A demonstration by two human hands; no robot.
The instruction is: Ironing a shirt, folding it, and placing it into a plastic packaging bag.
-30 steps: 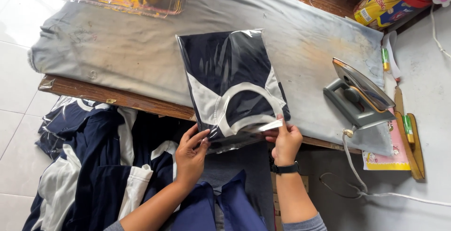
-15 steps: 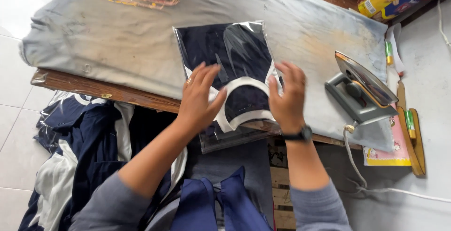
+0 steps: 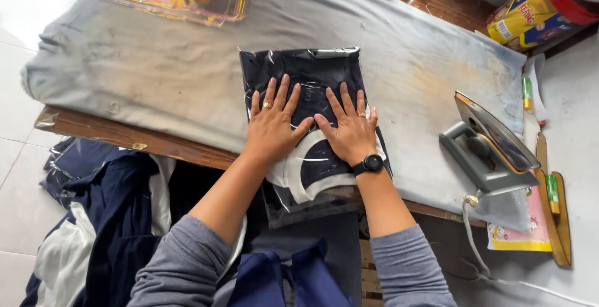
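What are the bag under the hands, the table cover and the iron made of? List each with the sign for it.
Bag: clear glossy plastic film, by its glare and crinkles; dark navy and white cloth inside.
Table cover: matte grey woven cloth, stained and worn, draped over the edge.
Iron: shiny metal soleplate that mirrors light; the grey body looks like plastic or painted metal.

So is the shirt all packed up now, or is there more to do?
The folded navy and white shirt already sits inside its clear plastic bag. The left hand and right hand lie flat on it, pressing it against the padded table. The bag's near end hangs over the table edge and looks unsealed. More navy clothes lie heaped below, unbagged.
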